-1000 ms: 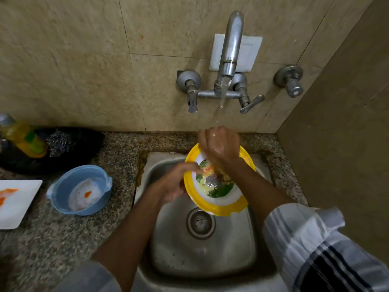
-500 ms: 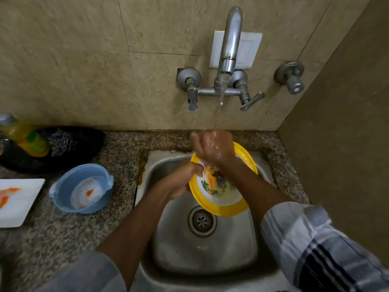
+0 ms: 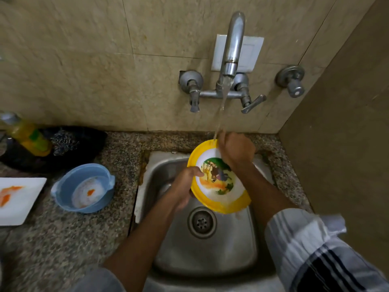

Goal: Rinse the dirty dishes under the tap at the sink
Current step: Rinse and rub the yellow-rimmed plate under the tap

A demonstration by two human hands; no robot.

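**Yellow-rimmed plate under the running tap**

A speckled granite counter [image 3: 63,239] runs along a wall of beige stone tiles [image 3: 84,70], with a square stainless-steel sink [image 3: 210,249] sunk into it at the corner. A chrome wall tap [image 3: 232,51] with 2 lever handles pours a thin stream of water [image 3: 221,110].

Over the basin, the round yellow-rimmed plate with a cartoon picture [image 3: 216,178] is tilted toward the camera. The left hand [image 3: 185,186] grips its left edge, thumb on the face. The right hand [image 3: 236,149] is curled at the plate's upper edge, right where the stream lands; I cannot tell what, if anything, it clasps.

On the counter to the left stand a blue plastic bowl with foamy residue [image 3: 84,188], a white square plate with orange smears [image 3: 16,199], cut off by the frame, and a yellow liquid bottle [image 3: 29,138] beside a dark, blurred heap with a steel scrubber [image 3: 65,141].
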